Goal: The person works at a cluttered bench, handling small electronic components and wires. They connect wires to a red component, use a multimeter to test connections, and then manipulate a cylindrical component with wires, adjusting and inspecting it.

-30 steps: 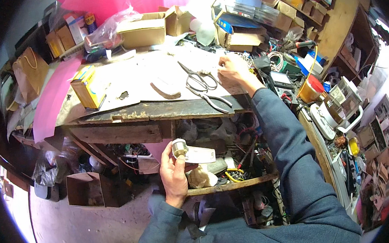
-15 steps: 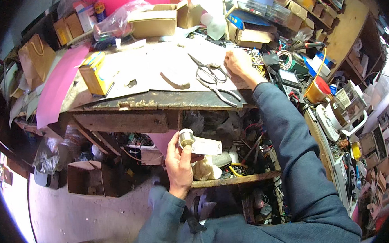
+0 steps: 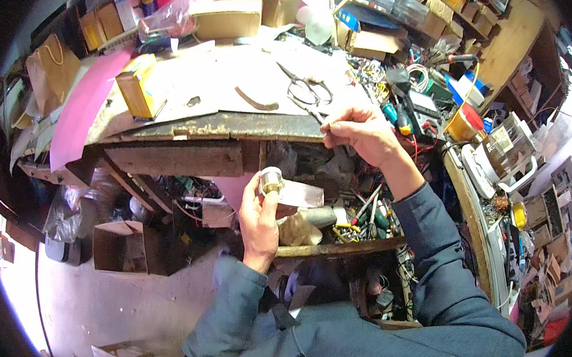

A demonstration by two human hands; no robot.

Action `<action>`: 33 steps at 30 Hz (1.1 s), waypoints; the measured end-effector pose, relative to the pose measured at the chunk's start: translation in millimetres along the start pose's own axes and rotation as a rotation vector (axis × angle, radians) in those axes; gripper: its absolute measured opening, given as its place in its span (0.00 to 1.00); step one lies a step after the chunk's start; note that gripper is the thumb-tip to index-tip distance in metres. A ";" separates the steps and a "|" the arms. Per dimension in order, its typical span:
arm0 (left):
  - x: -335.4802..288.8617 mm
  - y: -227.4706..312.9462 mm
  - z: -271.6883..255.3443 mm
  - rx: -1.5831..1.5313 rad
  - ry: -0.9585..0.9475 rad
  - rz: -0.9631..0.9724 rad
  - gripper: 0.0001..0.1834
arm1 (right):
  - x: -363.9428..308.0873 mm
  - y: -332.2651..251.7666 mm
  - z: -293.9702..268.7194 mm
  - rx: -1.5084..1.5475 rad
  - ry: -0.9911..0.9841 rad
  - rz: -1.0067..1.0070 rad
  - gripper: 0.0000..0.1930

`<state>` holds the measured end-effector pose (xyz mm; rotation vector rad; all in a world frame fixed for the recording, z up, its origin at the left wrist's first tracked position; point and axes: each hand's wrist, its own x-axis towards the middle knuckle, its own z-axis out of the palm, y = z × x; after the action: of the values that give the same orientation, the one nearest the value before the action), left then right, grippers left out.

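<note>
My left hand (image 3: 258,225) is closed around a small device with a round, silvery metal end (image 3: 271,179) and a pale rectangular body (image 3: 302,194). It is held in front of the bench's edge, with my thumb on the metal part. My right hand (image 3: 366,133) hovers at the bench's front edge, its thumb and forefinger pinched together. Whatever may be between those fingertips is too small to make out. Behind it, dark-handled scissors (image 3: 310,94) lie on the white bench top, and the pliers (image 3: 317,115) beside them are partly hidden by my hand.
A yellow box (image 3: 139,89) stands at the bench's left, near a pink sheet (image 3: 83,116). Tangled wires and screwdrivers (image 3: 403,120) crowd the right side. Under the bench top, a shelf (image 3: 344,247) holds loose tools. An open carton (image 3: 122,249) sits on the floor.
My right hand has drawn back from the wires at the bench's far right toward me, over the front edge, fingers pinched. My left hand still holds the device in nearly the same place.
</note>
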<state>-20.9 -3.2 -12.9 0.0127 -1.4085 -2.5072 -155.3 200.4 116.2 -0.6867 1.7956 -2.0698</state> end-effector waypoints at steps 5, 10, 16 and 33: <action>-2.3 -1.2 -0.4 0.036 -0.019 0.013 0.27 | -24.4 37.5 15.5 0.099 -0.105 0.042 0.06; -4.4 5.4 5.2 -0.022 -0.010 -0.045 0.28 | -28.2 59.7 17.9 0.193 -0.130 0.098 0.05; -7.1 7.6 4.3 0.014 -0.019 -0.047 0.28 | -32.7 62.3 28.7 0.111 -0.159 0.108 0.06; -6.3 10.1 3.4 -0.012 -0.051 -0.092 0.27 | -38.4 68.5 39.9 -0.160 -0.139 -0.026 0.05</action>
<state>-13.0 -3.8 -3.4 0.0110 -1.4432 -2.6082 -106.5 176.4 47.0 -0.8787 1.8956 -1.8584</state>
